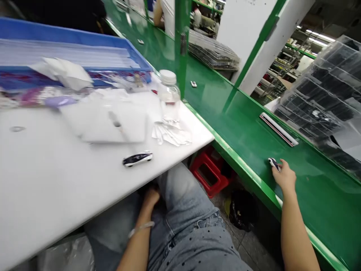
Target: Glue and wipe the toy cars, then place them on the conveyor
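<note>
On the green belt at the right, my right hand has its thumb and fingers closed around a small white and dark toy car. My left hand is low between my legs, under the edge of the white table; its fingers are hidden in shadow. Another white and black toy car lies on the table near its front edge. Behind that car are a blurred thin tool on a white pad, a crumpled tissue and a clear jar with a white lid.
A blue tray fills the table's back left. The belt carries a long white strip and another small car. Clear plastic trays are stacked beyond it. A red stool stands below. A person's arm shows far off.
</note>
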Tool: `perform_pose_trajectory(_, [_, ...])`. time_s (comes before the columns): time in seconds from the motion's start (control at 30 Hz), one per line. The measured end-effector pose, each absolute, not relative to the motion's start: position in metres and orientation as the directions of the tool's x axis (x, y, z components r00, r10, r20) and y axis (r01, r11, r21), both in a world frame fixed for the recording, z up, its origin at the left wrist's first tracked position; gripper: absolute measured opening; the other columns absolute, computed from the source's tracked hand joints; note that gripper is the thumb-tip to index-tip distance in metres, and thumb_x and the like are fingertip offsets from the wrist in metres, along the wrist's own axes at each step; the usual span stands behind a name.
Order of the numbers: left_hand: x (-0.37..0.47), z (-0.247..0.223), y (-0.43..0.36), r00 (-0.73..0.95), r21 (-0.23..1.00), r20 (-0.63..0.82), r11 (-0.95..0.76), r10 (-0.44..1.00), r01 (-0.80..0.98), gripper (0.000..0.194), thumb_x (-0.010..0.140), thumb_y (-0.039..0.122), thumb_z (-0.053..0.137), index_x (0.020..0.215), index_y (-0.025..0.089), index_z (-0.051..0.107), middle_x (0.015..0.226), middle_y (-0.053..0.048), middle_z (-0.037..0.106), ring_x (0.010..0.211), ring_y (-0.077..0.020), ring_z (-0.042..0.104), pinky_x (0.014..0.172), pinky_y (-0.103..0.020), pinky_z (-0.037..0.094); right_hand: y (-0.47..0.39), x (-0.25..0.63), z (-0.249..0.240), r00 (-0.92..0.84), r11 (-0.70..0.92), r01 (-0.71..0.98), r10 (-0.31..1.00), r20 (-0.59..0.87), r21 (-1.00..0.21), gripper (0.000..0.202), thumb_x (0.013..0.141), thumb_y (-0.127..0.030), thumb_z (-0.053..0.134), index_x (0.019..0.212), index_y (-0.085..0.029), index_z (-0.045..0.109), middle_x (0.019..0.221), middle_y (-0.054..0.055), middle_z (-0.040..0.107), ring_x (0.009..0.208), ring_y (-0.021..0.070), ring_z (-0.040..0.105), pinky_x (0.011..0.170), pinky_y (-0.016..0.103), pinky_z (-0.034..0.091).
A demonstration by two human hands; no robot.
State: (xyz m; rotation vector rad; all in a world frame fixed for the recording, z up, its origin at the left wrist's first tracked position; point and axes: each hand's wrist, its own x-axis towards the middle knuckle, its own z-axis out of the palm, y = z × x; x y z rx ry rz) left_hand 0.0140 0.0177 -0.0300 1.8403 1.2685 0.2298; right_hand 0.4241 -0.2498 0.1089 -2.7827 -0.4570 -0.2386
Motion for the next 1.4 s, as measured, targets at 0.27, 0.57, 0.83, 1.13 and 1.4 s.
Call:
perform_pose_trajectory(0.27, [-0.047, 0.028, -0.036, 0.578, 0.876, -0.340, 0.027, 0.742, 0.481, 0.028, 0.090, 0.028, 0.063, 0.116, 0.024, 0.073, 0.111, -0.003, 0.077, 0.102, -0.0187, 0.072, 0.091, -0.027, 0.057, -0.058, 0.265, 0.117, 0.277, 0.085, 0.854, 0.760, 0.588, -0.513, 0.044, 0.088, -0.033, 0.065, 0.130, -0.019, 0.061, 0.115, 0.013, 0.073, 0.097, 0.0259, 0.072, 0.091, 0.043, 0.058])
perform_pose_trajectory(0.57, [-0.099, 0.095, -0.017, 0.067, 0.581, 0.480, -0.374, 0.875, 0.723, 0.039, 0.092, 0.021, 0.062, 0.130, 0.026, 0.061, 0.127, -0.007, 0.068, 0.118, -0.0243, 0.066, 0.101, -0.039, 0.056, 0.038, 0.105, 0.112, -0.571, 0.763, 0.488, 0.646, 0.507, -0.423, 0.037, 0.095, -0.011, 0.051, 0.131, -0.019, 0.055, 0.117, 0.011, 0.072, 0.106, 0.0254, 0.066, 0.091, 0.045, 0.059])
perform_pose_trajectory(0.83, [-0.086, 0.092, 0.020, 0.177, 0.576, 0.416, -0.409, 0.892, 0.707, 0.039, 0.094, 0.015, 0.061, 0.132, 0.027, 0.059, 0.119, -0.004, 0.067, 0.108, -0.0176, 0.068, 0.095, -0.029, 0.058, 0.051, 0.155, 0.110, -0.400, 0.554, 0.711, 0.825, 0.398, -0.434, 0.037, 0.097, -0.013, 0.053, 0.133, -0.019, 0.055, 0.115, 0.012, 0.071, 0.101, 0.0273, 0.065, 0.083, 0.047, 0.059])
perform_pose_trajectory(1.13, [-0.082, 0.103, 0.020, 0.216, 0.656, 0.302, -0.367, 0.928, 0.659, 0.062, 0.077, 0.025, 0.084, 0.134, 0.025, 0.059, 0.133, -0.010, 0.059, 0.097, -0.0201, 0.070, 0.085, -0.034, 0.062, 0.117, 0.137, 0.147, -0.177, 0.462, 0.644, 0.865, 0.469, -0.610, 0.034, 0.090, -0.034, 0.066, 0.121, -0.020, 0.062, 0.111, 0.009, 0.073, 0.095, 0.0244, 0.071, 0.083, 0.040, 0.058])
perform_pose_trajectory(1.4, [-0.093, 0.108, 0.044, 0.394, 0.644, 0.295, -0.486, 0.871, 0.591, 0.056, 0.075, 0.025, 0.081, 0.128, 0.021, 0.064, 0.133, -0.010, 0.068, 0.119, -0.0280, 0.066, 0.100, -0.047, 0.058, 0.124, 0.137, 0.167, -0.301, 0.347, 0.292, 0.918, 0.259, -0.891, 0.025, 0.099, -0.045, 0.055, 0.101, -0.023, 0.066, 0.103, 0.007, 0.069, 0.098, 0.0242, 0.066, 0.088, 0.042, 0.053])
